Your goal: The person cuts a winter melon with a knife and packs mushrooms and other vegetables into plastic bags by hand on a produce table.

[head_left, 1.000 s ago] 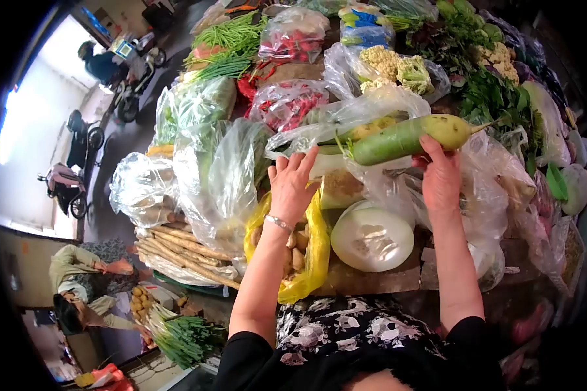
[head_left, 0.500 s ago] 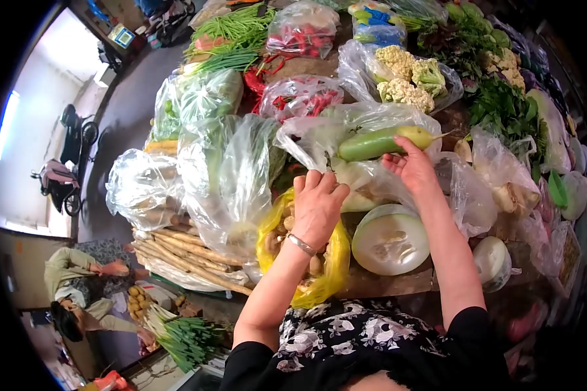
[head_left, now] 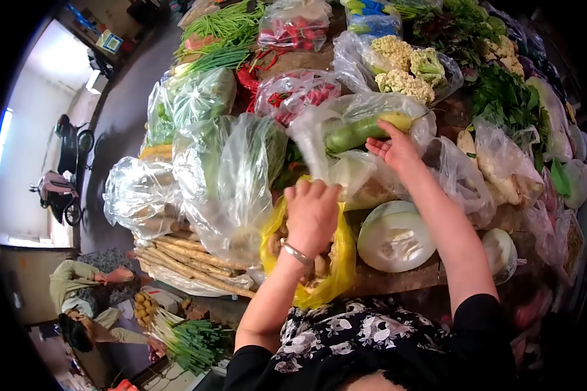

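Observation:
A long green radish (head_left: 357, 135) with a paler, yellowish end and a thin root tail lies in the mouth of a clear plastic bag (head_left: 319, 133). My right hand (head_left: 394, 146) is at its pale end, the thumb across the top and the other fingers bent loosely beside its lower side. My left hand (head_left: 312, 212), with a bracelet at the wrist, is closed on the bag's near edge; its fingertips are partly hidden. Below that hand sits a yellow bag (head_left: 346, 264) of knobbly brown roots. Pale produce shows through plastic under the radish.
A cut winter melon (head_left: 396, 238) lies beside my right forearm. Cauliflower (head_left: 398, 62), bagged red peppers (head_left: 300, 94), long brown roots (head_left: 186, 257) and bagged greens (head_left: 199, 98) surround the hands. A seated person (head_left: 88, 306) is at lower left, near spring onions (head_left: 192, 342).
The radish has slid left, deeper into the clear bag, with my right hand moving along it. My left hand has pulled the bag's edge slightly toward me. The view has shifted a little.

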Motion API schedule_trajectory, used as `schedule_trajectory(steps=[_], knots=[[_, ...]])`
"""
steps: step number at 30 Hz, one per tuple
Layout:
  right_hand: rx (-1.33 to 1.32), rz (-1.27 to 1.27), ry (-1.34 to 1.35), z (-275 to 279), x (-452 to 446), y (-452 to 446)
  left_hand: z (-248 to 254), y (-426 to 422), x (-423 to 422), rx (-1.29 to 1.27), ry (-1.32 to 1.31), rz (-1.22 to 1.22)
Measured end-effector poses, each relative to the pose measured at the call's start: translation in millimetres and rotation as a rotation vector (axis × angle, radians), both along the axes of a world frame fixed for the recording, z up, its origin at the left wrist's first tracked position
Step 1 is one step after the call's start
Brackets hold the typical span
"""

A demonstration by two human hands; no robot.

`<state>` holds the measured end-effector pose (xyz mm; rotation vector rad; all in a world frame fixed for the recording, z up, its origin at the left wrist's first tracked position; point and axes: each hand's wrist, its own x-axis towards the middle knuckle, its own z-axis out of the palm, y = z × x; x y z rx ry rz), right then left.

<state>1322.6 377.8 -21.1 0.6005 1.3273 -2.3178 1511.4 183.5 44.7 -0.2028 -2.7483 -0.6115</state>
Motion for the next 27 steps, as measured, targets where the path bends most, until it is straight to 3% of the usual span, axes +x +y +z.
schedule_trajectory(steps=[5, 7, 9, 12, 17, 20, 23, 25, 27], knots=[[0.198, -0.021, 0.245, 44.2, 17.7, 13.0, 1.3, -45.0, -8.1, -0.062, -0.154, 0.066], [0.298, -0.063, 0.465, 72.5, 26.0, 21.8, 20.0, -50.8, -13.5, 0.301, -0.224, -0.048], [0.325, -0.143, 0.607, 97.2, 35.3, 33.8, 24.2, -55.0, -26.4, 0.382, -0.177, -0.053], [0.367, -0.222, 0.699, 114.9, 44.0, 73.4, 42.2, -54.6, -49.4, 0.085, 0.039, 0.099], [0.430, -0.343, 0.779, 149.2, 76.0, 126.0, 26.8, -36.1, -104.0, -0.142, 0.210, 0.025], [0.319, -0.290, 0.763, 172.8, 90.3, 171.5, 16.0, -5.7, -111.0, 0.019, 0.037, -0.251], [0.183, -0.367, 0.776, 199.1, 98.8, 197.3, 27.9, 38.1, -106.4, 0.478, -0.251, -0.513], [0.113, -0.366, 0.802, 223.3, 106.0, 188.1, 29.5, 72.7, -94.0, 0.450, -0.222, -0.576], [0.024, -0.359, 0.828, 228.0, 106.7, 175.2, 5.6, 118.6, -89.6, 0.041, -0.155, -0.743]])
